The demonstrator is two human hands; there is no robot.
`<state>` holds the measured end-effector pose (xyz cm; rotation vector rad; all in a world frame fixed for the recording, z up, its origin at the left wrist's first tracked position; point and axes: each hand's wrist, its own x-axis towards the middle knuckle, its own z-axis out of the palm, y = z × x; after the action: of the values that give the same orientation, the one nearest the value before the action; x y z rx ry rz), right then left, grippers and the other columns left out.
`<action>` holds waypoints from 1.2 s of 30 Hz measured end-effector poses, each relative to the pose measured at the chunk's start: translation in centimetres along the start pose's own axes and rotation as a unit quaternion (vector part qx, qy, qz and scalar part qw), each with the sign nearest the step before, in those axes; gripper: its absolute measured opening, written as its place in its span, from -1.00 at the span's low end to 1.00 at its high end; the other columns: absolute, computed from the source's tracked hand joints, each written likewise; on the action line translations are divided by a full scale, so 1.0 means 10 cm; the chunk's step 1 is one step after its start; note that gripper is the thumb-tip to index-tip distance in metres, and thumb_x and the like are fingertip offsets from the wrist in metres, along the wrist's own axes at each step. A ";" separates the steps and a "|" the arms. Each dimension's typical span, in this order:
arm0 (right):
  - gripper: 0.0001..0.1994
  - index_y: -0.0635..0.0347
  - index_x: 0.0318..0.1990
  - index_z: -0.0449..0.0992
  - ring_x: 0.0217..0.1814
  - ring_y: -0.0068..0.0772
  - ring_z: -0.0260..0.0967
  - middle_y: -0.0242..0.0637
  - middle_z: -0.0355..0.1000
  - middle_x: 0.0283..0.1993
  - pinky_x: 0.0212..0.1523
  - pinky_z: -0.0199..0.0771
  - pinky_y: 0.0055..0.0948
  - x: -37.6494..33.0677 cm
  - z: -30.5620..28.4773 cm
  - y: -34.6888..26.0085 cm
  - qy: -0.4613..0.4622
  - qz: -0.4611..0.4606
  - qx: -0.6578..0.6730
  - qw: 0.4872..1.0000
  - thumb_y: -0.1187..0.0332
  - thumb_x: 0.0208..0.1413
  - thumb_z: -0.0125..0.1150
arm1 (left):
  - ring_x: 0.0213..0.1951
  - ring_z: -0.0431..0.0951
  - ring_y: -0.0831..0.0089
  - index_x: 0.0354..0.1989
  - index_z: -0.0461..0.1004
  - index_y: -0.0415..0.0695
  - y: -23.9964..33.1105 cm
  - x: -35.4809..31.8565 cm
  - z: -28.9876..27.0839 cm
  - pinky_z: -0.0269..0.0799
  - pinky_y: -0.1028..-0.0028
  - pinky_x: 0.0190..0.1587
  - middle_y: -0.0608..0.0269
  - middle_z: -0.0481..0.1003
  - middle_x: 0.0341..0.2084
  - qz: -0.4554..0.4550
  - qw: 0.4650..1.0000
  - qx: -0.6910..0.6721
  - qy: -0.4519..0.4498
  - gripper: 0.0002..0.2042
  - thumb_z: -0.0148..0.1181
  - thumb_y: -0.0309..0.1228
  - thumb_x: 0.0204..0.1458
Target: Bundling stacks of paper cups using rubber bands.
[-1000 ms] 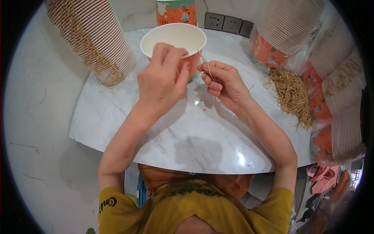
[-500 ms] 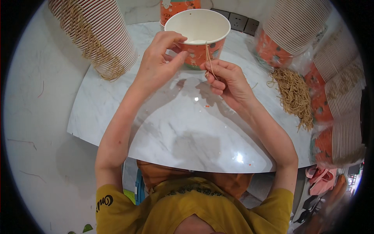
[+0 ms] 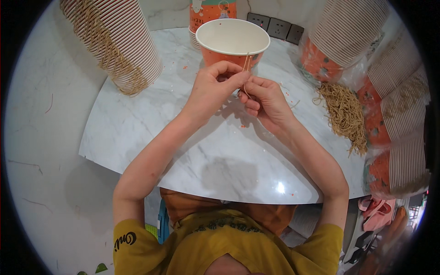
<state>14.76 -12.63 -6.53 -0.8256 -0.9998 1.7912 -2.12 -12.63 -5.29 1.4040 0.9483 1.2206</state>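
A thin tan cord rises in a narrow loop in front of an orange paper bucket with a white rim. My right hand pinches the cord near its lower end. At the cord's left side, my left hand closes thumb and forefinger on it, fingertips almost meeting those of my right hand. Both hands are in front of the bucket's near wall and hide its lower part. The bucket stands upright on the marbled table, its open mouth tilted into view. Whether the cord is attached to the bucket I cannot tell.
A tall stack of nested buckets with tan cord handles leans at the left. A tangled heap of cords lies at the right, beside bagged bucket stacks. Behind stand another orange bucket and black power sockets.
My left hand has left the bucket's rim and come right and down to the cord. The bucket's rim now sits slightly lower in view. My right hand still pinches the cord.
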 end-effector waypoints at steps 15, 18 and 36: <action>-0.88 0.29 -0.33 0.53 -0.58 -0.72 0.24 -0.41 0.45 -0.51 -0.59 0.19 -0.61 -0.01 0.02 0.10 0.051 -0.073 -0.197 0.976 0.41 0.20 0.19 | -0.40 0.46 0.65 -0.34 0.49 -0.23 -0.17 -0.03 -0.02 0.36 0.61 -0.39 0.38 0.50 -0.47 -0.025 0.999 -0.027 0.016 -0.86 0.29 -0.43 0.07; -0.86 0.33 -0.32 0.54 -0.52 -0.69 0.30 -0.39 0.47 -0.49 -0.52 0.27 -0.57 0.02 0.00 0.17 0.064 -0.169 -0.302 0.936 0.41 0.20 0.19 | -0.41 0.49 0.64 -0.33 0.48 -0.24 -0.21 0.02 -0.09 0.40 0.60 -0.41 0.35 0.51 -0.48 0.023 0.998 0.048 0.030 -0.88 0.27 -0.46 0.08; -0.84 0.27 -0.11 0.51 -0.45 -0.70 0.39 -0.40 0.52 -0.32 -0.48 0.36 -0.65 -0.07 0.04 0.17 0.065 -0.201 -0.182 0.960 0.36 0.30 0.17 | -0.40 0.54 0.67 -0.27 0.51 -0.17 -0.19 0.05 -0.25 0.48 0.67 -0.40 0.37 0.56 -0.42 -0.153 0.935 -0.310 -0.081 -0.91 0.27 -0.46 0.12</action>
<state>14.01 -13.80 -7.75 -0.8736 -1.3244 1.2101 -4.39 -11.33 -7.11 0.8017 0.5629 1.0250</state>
